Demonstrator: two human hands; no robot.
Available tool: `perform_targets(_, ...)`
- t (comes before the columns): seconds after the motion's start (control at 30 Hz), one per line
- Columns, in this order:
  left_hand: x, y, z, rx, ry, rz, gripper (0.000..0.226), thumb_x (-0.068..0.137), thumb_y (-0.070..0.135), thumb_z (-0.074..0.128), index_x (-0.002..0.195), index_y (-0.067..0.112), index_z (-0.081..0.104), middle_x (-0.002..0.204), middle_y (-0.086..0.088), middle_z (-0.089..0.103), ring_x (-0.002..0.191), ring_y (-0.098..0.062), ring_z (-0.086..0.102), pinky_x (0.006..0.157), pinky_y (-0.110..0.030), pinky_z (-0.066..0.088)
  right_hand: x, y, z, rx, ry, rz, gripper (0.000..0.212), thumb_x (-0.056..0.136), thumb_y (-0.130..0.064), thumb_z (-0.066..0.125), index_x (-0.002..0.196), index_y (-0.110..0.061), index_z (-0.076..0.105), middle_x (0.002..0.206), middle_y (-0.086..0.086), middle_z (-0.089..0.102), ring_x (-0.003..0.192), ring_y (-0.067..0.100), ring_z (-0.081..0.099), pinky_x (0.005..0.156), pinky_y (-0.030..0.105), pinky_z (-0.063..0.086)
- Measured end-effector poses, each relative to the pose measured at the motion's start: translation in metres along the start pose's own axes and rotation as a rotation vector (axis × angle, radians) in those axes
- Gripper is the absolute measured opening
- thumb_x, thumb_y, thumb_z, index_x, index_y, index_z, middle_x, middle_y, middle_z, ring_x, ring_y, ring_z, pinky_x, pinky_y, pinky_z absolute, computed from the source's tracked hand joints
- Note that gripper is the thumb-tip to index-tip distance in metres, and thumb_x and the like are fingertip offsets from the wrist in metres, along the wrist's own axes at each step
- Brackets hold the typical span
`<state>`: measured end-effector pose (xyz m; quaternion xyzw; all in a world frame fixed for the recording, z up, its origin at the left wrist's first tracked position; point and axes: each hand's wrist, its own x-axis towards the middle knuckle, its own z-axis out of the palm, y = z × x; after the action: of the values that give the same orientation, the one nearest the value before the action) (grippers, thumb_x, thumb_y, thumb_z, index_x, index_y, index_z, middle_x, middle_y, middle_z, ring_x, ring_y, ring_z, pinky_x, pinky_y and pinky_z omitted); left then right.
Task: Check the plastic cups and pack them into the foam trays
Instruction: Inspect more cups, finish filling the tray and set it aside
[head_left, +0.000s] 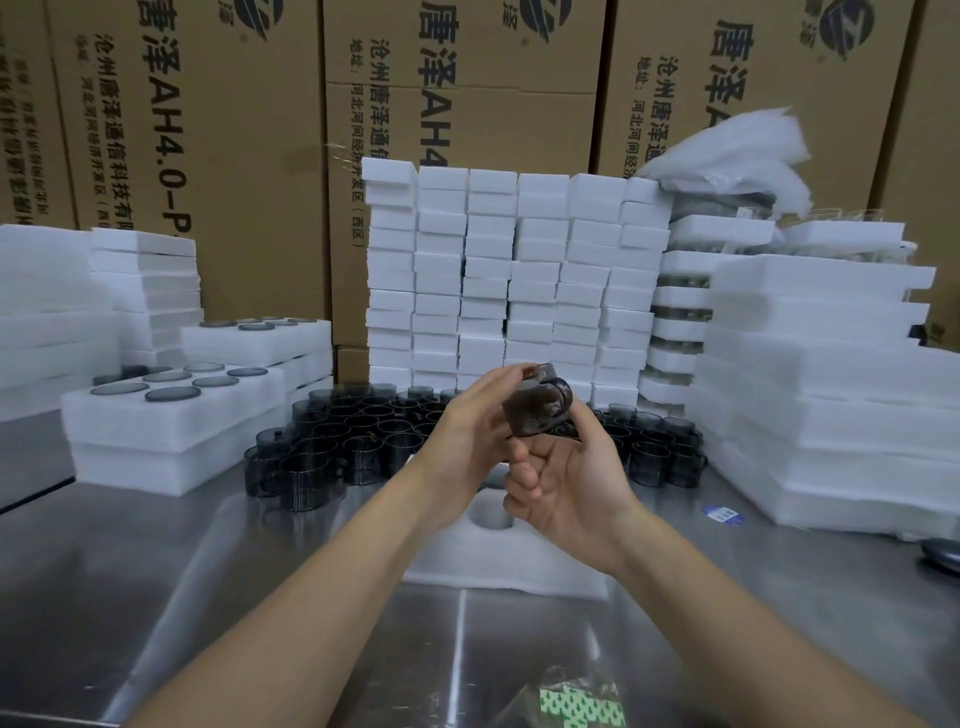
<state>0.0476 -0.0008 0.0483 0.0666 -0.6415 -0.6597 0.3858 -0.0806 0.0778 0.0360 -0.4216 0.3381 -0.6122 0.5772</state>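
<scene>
A dark smoky plastic cup (535, 405) with a handle is held up in front of me between both hands. My left hand (470, 426) wraps its fingers round the cup's left side and top. My right hand (563, 488) holds it from below and the right, fingers curled, thumb up by the handle. Beneath the hands a white foam tray (498, 551) lies on the steel table, with round empty holes showing. Behind it stands a crowd of several dark cups (363, 431), more at the right (654, 447).
Foam trays (171, 415) filled with cups are stacked at the left. Tall piles of white foam blocks (509, 280) and trays (821, 374) line the back and right, cardboard boxes (218, 130) behind. The steel table (156, 582) stretches in front; a green-patterned bag (576, 706) lies at its near edge.
</scene>
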Motion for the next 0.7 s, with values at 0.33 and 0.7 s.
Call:
perform_targets(0.33,0.004,-0.007,-0.003,0.085,0.311,0.078,0.034,0.077,0.053,0.088,0.096,0.026,0.081,0.092,0.008,0.081,0.079,-0.005,0.076,0.06,-0.011,0.052,0.006,-0.005,-0.007,-0.297,0.366,-0.261,0.063,0.106,-0.067,0.043,0.093,-0.011,0.068,0.066,0.005,0.06,0.048,0.015,0.045,0.054,0.03,0.034)
perform_targets(0.7,0.006,-0.01,-0.012,0.444,0.023,-0.027,0.048,0.074,0.061,0.088,0.115,0.037,0.08,0.105,0.006,0.081,0.091,-0.009,0.073,0.072,-0.027,0.052,0.015,-0.015,-0.059,-0.66,0.393,-0.369,0.031,0.106,-0.039,0.065,0.099,-0.01,0.072,0.074,0.0,0.067,0.057,0.013,0.059,0.051,0.022,0.041)
